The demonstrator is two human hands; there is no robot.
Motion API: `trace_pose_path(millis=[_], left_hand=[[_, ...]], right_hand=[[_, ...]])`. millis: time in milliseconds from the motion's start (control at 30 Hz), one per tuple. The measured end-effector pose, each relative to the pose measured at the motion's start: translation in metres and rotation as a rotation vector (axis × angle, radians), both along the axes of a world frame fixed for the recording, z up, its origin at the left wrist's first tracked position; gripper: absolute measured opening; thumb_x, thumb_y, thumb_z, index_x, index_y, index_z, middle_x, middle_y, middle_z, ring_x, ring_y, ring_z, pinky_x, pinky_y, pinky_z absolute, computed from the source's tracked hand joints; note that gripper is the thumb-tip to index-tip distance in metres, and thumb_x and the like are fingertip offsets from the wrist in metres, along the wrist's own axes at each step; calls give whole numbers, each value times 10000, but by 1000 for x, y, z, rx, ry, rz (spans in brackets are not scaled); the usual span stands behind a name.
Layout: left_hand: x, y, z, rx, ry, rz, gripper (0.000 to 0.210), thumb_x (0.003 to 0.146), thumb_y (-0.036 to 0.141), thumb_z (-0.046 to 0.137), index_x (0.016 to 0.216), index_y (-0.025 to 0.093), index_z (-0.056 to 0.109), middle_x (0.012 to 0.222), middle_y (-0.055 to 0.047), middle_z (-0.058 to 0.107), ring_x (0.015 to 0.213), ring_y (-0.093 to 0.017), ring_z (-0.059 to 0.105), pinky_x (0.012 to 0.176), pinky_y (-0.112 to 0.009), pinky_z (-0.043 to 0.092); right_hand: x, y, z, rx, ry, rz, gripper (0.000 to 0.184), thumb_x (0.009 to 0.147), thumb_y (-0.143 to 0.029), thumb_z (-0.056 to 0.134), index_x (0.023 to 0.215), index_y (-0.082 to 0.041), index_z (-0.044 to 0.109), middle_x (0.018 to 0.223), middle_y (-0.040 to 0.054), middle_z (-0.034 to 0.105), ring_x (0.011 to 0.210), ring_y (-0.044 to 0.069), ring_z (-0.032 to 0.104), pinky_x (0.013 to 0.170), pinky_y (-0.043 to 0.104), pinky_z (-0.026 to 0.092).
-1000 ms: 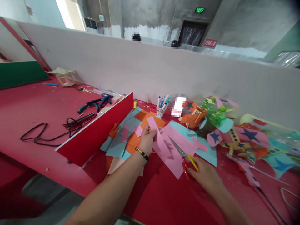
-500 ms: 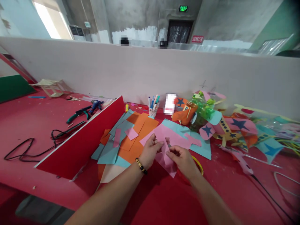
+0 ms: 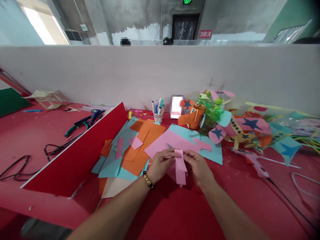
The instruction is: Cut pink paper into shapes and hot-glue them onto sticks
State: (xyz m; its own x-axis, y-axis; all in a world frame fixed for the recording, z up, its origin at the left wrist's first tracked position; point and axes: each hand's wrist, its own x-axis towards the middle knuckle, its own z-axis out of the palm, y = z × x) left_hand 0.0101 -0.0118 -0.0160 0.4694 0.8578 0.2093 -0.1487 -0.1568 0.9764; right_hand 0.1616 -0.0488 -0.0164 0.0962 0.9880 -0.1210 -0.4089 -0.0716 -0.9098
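My left hand (image 3: 160, 164) and my right hand (image 3: 198, 166) both pinch the top edge of a small pink paper piece (image 3: 180, 170), held just above the red table (image 3: 175, 213). The piece hangs down between the hands. A beaded bracelet (image 3: 148, 180) circles my left wrist. Behind the hands lies a larger pink sheet (image 3: 167, 141) on top of light blue paper (image 3: 212, 151) and orange paper (image 3: 145, 140). A thin grey scissor tip (image 3: 170, 146) shows just above my left fingers; the scissor handles are hidden by my right hand.
A paper cup of markers (image 3: 157, 111) stands by the white partition (image 3: 150, 73). Green plastic bottles (image 3: 212, 113) and star-decorated paper crafts (image 3: 247, 128) fill the right. A pink glue gun (image 3: 255, 163) lies right. A red board (image 3: 80, 153), black cable (image 3: 30, 163) and pliers (image 3: 80, 125) lie left.
My right hand left the scissors on the table and came over to the pink piece. Both hands now hold it nearer to me, and the view has tilted up slightly.
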Motion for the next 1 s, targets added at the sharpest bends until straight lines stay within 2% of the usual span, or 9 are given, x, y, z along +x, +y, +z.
trace_pose_path(millis=[100,233,333,433,533,633,800,1000], left_hand=[[1,0,-3,46,58,17,190,781,178,593,910,197,732,1035,-76,635,930,-175,581,831,-272,437],[1,-4,-2,53,51,-21,157,773,193,607,862,196,736,1045,-73,613,963,-176,561,857,-275,431],[1,-7,2,-178,-21,-42,198,769,224,615,941,181,703,1003,-74,622,866,-151,580,769,-260,462],[3,-12,6,-387,-65,-20,341,766,333,636,1066,175,609,881,-47,633,681,-102,571,624,-216,455],[6,-15,5,-364,-4,-95,470,670,387,728,1036,150,552,746,-14,621,602,-98,565,553,-196,431],[10,-17,1,-351,53,-167,516,592,380,783,974,146,527,744,-31,644,631,-136,611,577,-227,470],[7,-11,-4,-379,82,-131,422,613,383,766,853,158,502,601,6,618,521,-120,595,537,-223,479],[0,-5,-2,-378,122,-161,379,654,384,731,859,160,505,632,-7,649,538,-124,610,521,-218,483]], right_hand=[[2,-1,3,-8,-5,-23,168,733,-340,684,782,-179,687,621,-9,619,581,127,547,573,248,437],[5,-1,3,-1,-149,-51,217,676,-360,733,788,-182,683,541,-39,555,525,120,513,523,242,427],[5,-1,1,48,-162,-155,214,676,-373,729,766,-189,668,606,-29,602,547,122,528,534,247,435],[4,0,-3,79,-150,-236,201,698,-370,710,785,-194,663,639,-29,619,545,118,526,535,250,438],[1,0,-6,98,-203,-297,214,711,-379,694,818,-197,661,689,-12,636,587,137,551,566,265,455],[-3,0,-6,113,-245,-332,223,722,-387,681,834,-197,648,748,10,647,635,154,571,599,280,470],[2,2,-4,140,-199,-347,210,696,-322,708,836,-195,616,715,0,609,620,137,561,574,262,471],[18,3,-3,67,-194,-283,335,601,-228,761,916,-189,655,746,3,620,666,132,580,596,254,488]])
